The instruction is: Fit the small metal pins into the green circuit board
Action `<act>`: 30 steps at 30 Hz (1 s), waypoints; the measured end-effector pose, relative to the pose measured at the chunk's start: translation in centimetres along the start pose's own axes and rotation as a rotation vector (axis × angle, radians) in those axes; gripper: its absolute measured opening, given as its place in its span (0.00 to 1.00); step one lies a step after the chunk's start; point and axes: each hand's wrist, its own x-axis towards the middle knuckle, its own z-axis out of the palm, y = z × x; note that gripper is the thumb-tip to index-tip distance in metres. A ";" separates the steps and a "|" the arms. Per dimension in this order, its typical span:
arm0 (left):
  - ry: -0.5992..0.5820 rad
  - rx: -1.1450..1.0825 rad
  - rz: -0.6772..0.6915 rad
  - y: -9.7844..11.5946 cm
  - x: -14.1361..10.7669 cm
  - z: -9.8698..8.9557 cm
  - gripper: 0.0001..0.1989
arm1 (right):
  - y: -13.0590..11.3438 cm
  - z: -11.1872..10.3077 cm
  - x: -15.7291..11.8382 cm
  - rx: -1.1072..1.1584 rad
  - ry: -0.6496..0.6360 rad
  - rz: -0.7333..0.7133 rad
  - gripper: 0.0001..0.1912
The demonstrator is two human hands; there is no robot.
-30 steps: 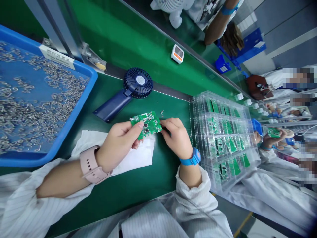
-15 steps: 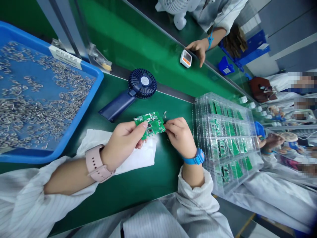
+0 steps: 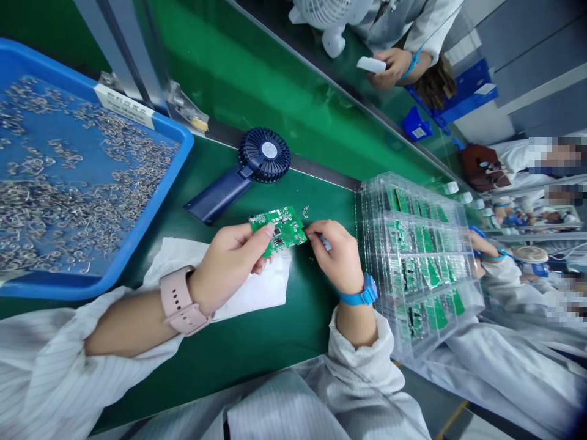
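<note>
A green circuit board [image 3: 287,229] is pinched between the thumb and fingers of my left hand [image 3: 232,253], chip side up. My right hand [image 3: 337,253] is closed at the board's right edge, thumb and forefinger pressed together. What these fingers grip, if anything, is too small to make out. Just beyond the board, a few small bent metal pieces [image 3: 305,211] lie on the green table. Under my left hand rests a white cloth or paper [image 3: 263,290].
At left is a blue tray [image 3: 177,165] of bent metal pieces. A dark blue handheld fan [image 3: 263,156] lies behind the board. Clear plastic trays [image 3: 424,348] holding green boards stand at right. Across the divider, a co-worker's hand [image 3: 394,67] holds a white device [image 3: 371,65].
My right fingers have shifted slightly, while my left hand and the board stay nearly still. Across the divider, the co-worker's hand has lifted the white device off the surface.
</note>
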 end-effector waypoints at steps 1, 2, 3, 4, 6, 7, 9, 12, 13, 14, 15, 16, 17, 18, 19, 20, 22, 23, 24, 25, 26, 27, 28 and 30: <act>0.001 0.003 -0.001 0.0 0.0 0.0 0.21 | -0.1 -0.2 -0.1 0.045 0.020 0.039 0.08; 0.002 0.007 -0.001 0.0 0.0 0.0 0.22 | -0.1 -0.3 -0.2 0.098 0.041 0.079 0.07; 0.003 0.010 0.001 0.1 0.0 0.0 0.22 | -0.2 -0.4 -0.3 0.159 0.061 0.113 0.06; 0.004 0.013 0.002 0.1 0.0 0.0 0.22 | -0.2 -0.5 -0.4 0.226 0.079 0.143 0.05; 0.008 0.020 0.004 0.1 0.0 0.0 0.22 | -0.3 -0.6 -0.5 0.356 0.114 0.187 0.03; 0.010 0.022 0.005 0.1 0.0 0.0 0.22 | -0.4 -0.6 -0.6 0.408 0.128 0.201 0.03; 0.011 0.028 0.006 0.1 0.0 0.0 0.21 | -0.5 -0.6 -0.6 0.463 0.153 0.213 0.02; 0.001 0.040 0.006 0.2 -0.1 0.0 0.21 | -0.7 -0.4 -0.6 0.504 0.209 0.214 0.02; -0.002 0.042 0.007 0.2 -0.1 0.0 0.21 | -0.7 -0.3 -0.6 0.530 0.232 0.214 0.04; -0.004 0.044 0.009 0.2 -0.1 0.0 0.21 | -0.8 -0.2 -0.6 0.558 0.253 0.216 0.06; -0.005 0.045 0.012 0.2 -0.1 0.0 0.21 | -0.9 -0.1 -0.7 0.581 0.272 0.218 0.08; -0.006 0.047 0.018 0.2 -0.1 0.1 0.21 | -1.0 -0.1 -0.7 0.592 0.287 0.220 0.09; -0.008 0.051 0.023 0.2 -0.1 0.1 0.21 | -1.1 0.0 -0.8 0.589 0.299 0.221 0.09; -0.009 0.057 0.028 0.2 -0.1 0.1 0.21 | -1.2 0.0 -0.8 0.573 0.307 0.219 0.08; -0.013 0.064 0.033 0.2 -0.1 0.1 0.21 | -1.3 0.0 -0.8 0.545 0.314 0.210 0.06; -0.015 0.070 0.039 0.2 -0.1 0.1 0.21 | -1.4 0.0 -0.8 0.513 0.319 0.196 0.05; -0.019 0.081 0.045 0.2 -0.1 0.1 0.21 | -1.7 0.1 -0.7 0.456 0.318 0.157 0.03; -0.021 0.084 0.047 0.2 -0.1 0.0 0.21 | -1.9 0.1 -0.6 0.437 0.312 0.137 0.03; -0.023 0.086 0.049 0.2 -0.1 0.0 0.20 | -2.0 0.2 -0.5 0.427 0.303 0.119 0.03; -0.025 0.088 0.051 0.2 -0.1 0.0 0.20 | -2.1 0.3 -0.5 0.426 0.295 0.106 0.04; -0.026 0.089 0.053 0.2 -0.1 0.0 0.20 | -2.2 0.4 -0.4 0.429 0.286 0.096 0.04; -0.027 0.093 0.056 0.2 -0.1 0.0 0.20 | -2.2 0.4 -0.3 0.428 0.277 0.089 0.05; -0.025 0.097 0.059 0.2 -0.1 0.0 0.20 | -2.3 0.5 -0.3 0.421 0.266 0.085 0.05; -0.025 0.107 0.066 0.2 -0.1 0.0 0.21 | -2.4 0.5 -0.2 0.389 0.239 0.083 0.04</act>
